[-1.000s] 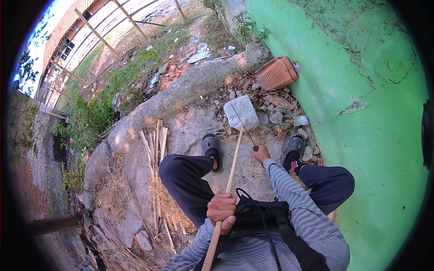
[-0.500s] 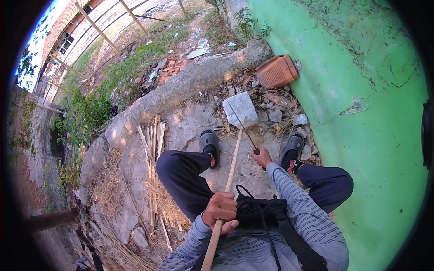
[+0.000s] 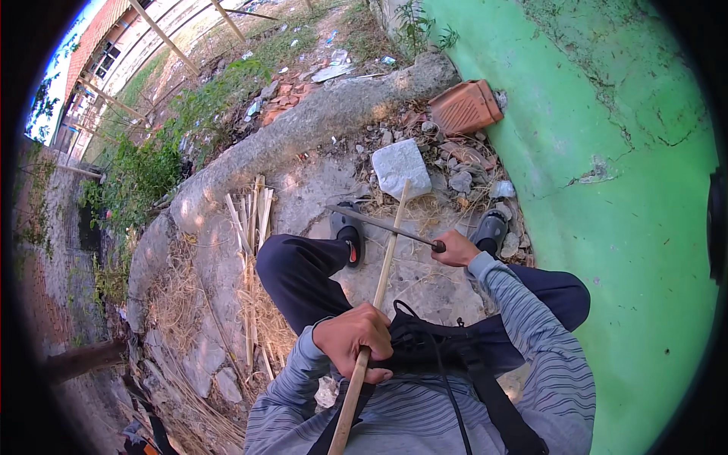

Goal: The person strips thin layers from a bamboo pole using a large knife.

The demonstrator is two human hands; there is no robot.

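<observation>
My left hand (image 3: pixel 355 338) is closed around a long pale wooden stick (image 3: pixel 384 280), which slants from my lap up to the front. Its far end rests against or just over a whitish stone block (image 3: pixel 398 165); I cannot tell which. In my right hand (image 3: pixel 457 249) is the dark handle of a long, narrow-bladed knife (image 3: pixel 371 221). The blade lies across the stick below its far end, pointing left over my left shoe (image 3: pixel 346 226).
Split wooden strips (image 3: pixel 250 220) and dry shavings (image 3: pixel 274 322) lie left of my knee. An orange hollow brick (image 3: pixel 465 108) and rubble (image 3: pixel 460 180) sit by the green wall (image 3: pixel 607 265). A low, curved concrete edge (image 3: pixel 303 133) runs beyond my feet.
The knife has swung from pointing forward beside the stick to lying crosswise over it. My right hand has moved slightly right, and my left hand has turned a little on the stick.
</observation>
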